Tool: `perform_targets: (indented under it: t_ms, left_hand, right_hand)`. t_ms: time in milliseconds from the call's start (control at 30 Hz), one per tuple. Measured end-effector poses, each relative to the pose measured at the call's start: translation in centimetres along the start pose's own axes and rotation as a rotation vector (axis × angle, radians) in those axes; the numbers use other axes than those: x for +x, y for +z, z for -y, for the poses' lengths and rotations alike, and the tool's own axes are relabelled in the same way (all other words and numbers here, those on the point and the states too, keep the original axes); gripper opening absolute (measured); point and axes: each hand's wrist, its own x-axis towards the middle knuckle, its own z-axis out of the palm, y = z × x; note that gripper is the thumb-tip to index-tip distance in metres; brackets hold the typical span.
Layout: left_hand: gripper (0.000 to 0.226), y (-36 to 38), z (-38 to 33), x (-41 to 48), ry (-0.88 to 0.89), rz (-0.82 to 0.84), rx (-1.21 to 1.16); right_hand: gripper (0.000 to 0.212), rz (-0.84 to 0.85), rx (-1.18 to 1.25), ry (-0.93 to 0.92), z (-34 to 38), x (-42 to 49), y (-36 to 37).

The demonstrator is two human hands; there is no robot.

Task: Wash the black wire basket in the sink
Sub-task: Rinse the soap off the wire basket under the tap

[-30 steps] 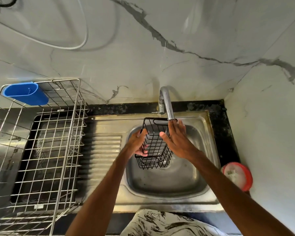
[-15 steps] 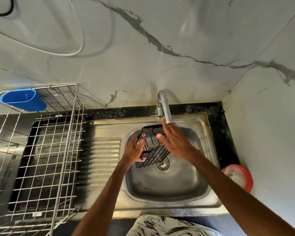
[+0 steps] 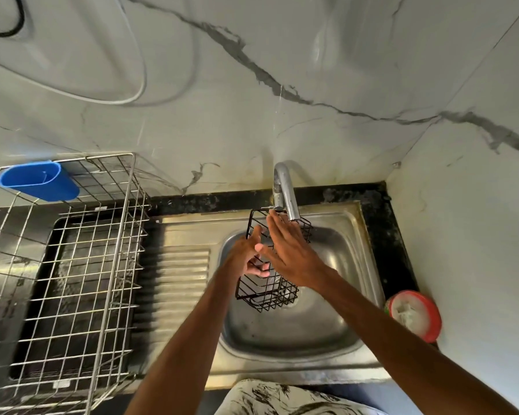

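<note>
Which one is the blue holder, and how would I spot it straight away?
Start at the steel sink and look left to the big wire dish rack beside it. The blue holder sits at the rack's far left corner, up by the marble wall. It is the only blue thing there, solid plastic among bare metal wires.

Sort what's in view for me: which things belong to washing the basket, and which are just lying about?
Part of the job:
black wire basket, held over the basin
sink
faucet
left hand gripping the basket, right hand flat against it

Just lying about:
metal dish rack, left of the sink
blue holder, hung on the rack's rim
red-rimmed tub, right of the sink
</note>
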Motion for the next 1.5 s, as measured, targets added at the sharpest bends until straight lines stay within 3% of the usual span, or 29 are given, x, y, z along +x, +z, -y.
perform_targets:
  t_ms: [67, 233, 367, 500, 600, 700, 833, 933, 1100, 1267, 1367, 1500]
  left_hand:
    - [0.058, 0.0, -0.2, 0.3, -0.012, -0.015, 0.038]
    - [0.064, -0.3, 0.4, 1.6, -0.018, -0.008, 0.074]
    - [0.059, -0.9, 0.8, 1.7, -0.019, -0.046, 0.068]
    - [0.046, -1.5, 1.1, 1.0, -0.028, -0.011, 0.054]
    - [0.039, -1.4, 1.8, 0.3, 0.001, 0.004, 0.083]
    - [0.036, -1.4, 2.6, -0.7, 0.011, 0.022, 0.061]
    - [0.037, -2.1, 4.2, -1.4, 0.009, 0.055, -0.03]
    - [0.033, -2.8, 5.3, -1.8, 0.048, 0.055, -0.099]
    - [0.043, -4.0, 6.6, -2.6, 0.084, 0.065, -0.254]
    - [0.039, -6.4, 7.5, -2.4, 0.166, 0.024, -0.143]
    - [0.04, -5.4, 6.4, -2.9, 0.253, -0.081, -0.068]
    - [0.047, -1.5, 3.1, -5.6, 0.349, -0.063, 0.11]
  right_hand:
    - [0.079, -0.021, 0.0, -0.007, -1.7, -0.2, 0.2]
    - [0.07, -0.014, 0.252, 0.223, -5.8, -0.8, 0.1]
    - [0.078, -0.019, 0.344, 0.14, -4.1, -1.3, 0.5]
    - [0.065, -0.027, 0.376, 0.138, -5.2, -1.3, -0.2]
    - [0.08, -0.059, 0.586, 0.26, -5.3, -1.6, -1.2]
    - [0.06, -0.016, 0.783, 0.4, -4.6, -1.5, -2.2]
    - [0.067, 0.054, 0.955, 0.613, -5.0, -0.4, -2.0]
    - [0.056, 0.13, 1.136, 0.591, -5.0, 0.1, -2.4]
    - [0.035, 0.09, 1.049, 0.498, -3.6, -0.1, -3.5]
    - [0.05, 0.095, 0.954, 0.507, -3.1, -0.8, -3.4]
    - [0.041, 0.087, 0.849, 0.492, -2.7, -1.4, -3.0]
    - [0.027, 0.02, 0.731, 0.448, -2.3, -1.9, -2.7]
